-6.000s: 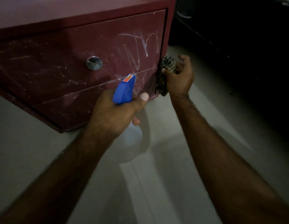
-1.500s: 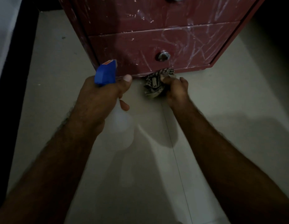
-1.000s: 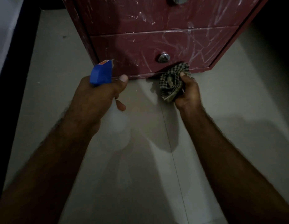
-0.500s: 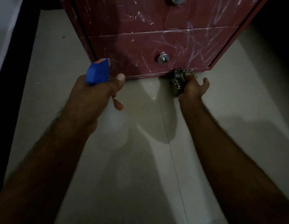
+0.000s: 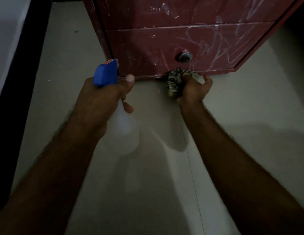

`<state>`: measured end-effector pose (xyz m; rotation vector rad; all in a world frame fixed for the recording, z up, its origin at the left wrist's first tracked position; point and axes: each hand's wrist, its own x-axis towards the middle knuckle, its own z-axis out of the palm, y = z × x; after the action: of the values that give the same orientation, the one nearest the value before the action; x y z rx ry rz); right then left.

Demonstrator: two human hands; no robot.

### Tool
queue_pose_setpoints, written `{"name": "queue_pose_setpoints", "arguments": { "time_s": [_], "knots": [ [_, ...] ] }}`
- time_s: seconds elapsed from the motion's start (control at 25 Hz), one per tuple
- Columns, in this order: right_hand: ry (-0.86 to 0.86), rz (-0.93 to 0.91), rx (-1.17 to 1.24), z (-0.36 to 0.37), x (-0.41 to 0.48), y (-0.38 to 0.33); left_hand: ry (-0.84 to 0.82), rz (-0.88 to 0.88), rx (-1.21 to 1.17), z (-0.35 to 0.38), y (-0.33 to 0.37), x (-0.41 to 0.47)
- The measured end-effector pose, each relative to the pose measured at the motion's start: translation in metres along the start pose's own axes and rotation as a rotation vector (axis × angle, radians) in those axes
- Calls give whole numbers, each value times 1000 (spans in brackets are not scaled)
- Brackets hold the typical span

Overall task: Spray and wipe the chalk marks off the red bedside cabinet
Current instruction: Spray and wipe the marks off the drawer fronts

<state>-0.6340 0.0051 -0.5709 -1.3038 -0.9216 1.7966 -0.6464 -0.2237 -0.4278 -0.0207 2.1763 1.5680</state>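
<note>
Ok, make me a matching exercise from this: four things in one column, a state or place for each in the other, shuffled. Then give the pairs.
1. bottle
2. cloth
3. knob
4. cabinet

A. bunched in the right hand
B. red, streaked with chalk
C. held by the left hand
D. shiny metal, on the lower drawer

Pairs: 1-C, 2-A, 3-D, 4-B.
</note>
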Motion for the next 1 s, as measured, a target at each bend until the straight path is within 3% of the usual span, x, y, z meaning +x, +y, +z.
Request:
{"name": "queue_pose_setpoints", "arguments": {
  "time_s": [0.16, 0.4, 0.6, 0.8, 1.0],
  "knots": [
    [-80, 7, -68, 14, -18, 19, 18, 0, -5, -6, -2, 2],
    [39, 102, -4, 21, -18, 24, 43, 8, -23, -21, -2, 2],
    [-45, 110, -62, 35, -43, 48, 37, 20, -36, -30, -4, 4],
    [-11, 139, 109, 31, -35, 44, 49, 15, -61, -42, -8, 2],
    [-96, 180, 58, 53, -71, 69, 68, 6, -74, -50, -10, 6]
  ]
}}
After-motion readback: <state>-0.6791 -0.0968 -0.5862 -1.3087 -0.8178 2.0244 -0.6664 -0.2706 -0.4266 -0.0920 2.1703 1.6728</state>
